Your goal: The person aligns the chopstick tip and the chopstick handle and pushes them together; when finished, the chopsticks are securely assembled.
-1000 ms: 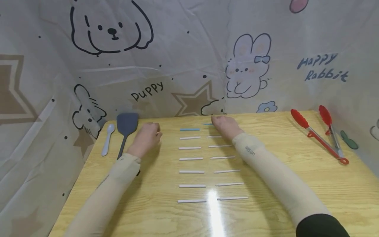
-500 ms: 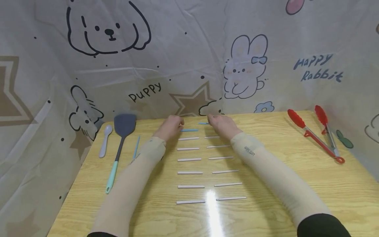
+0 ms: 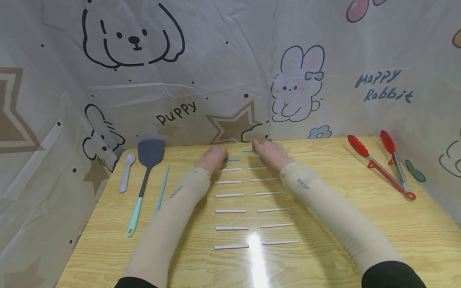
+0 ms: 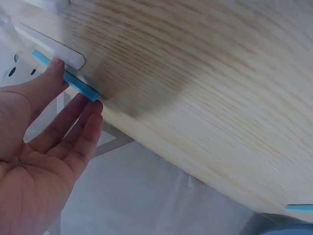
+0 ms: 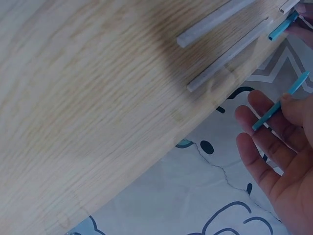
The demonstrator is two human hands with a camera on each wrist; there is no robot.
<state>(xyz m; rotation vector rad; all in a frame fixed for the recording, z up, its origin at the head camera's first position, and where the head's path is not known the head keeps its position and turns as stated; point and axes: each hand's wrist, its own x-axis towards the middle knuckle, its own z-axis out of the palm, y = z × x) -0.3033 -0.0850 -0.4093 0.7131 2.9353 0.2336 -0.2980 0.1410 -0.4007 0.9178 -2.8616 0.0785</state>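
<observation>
At the back of the table, my left hand [image 3: 213, 158] pinches a short, thick blue stick [image 4: 80, 87] between thumb and fingertips. Just right of it, my right hand [image 3: 271, 153] holds a thinner, tapered blue stick [image 5: 274, 110] between its thumb and fingers, raised from the tabletop. The two blue pieces point roughly toward each other with a small gap between them. In front of the hands lie two columns of short pale sticks: thicker ones [image 3: 230, 195] on the left and slimmer, tapered ones [image 3: 267, 193] on the right.
A longer blue stick [image 3: 163, 189] lies left of the left forearm. Farther left are a spatula [image 3: 145, 180] with a mint handle and a pale spoon [image 3: 127, 173]. Red-tipped tongs [image 3: 387, 176] lie at the right. A printed cloth [image 3: 223, 72] hangs behind the wooden table.
My left hand has moved right, away from beside the spatula, and has taken hold of the thick blue stick. The right hand stays at the back with its thin blue stick.
</observation>
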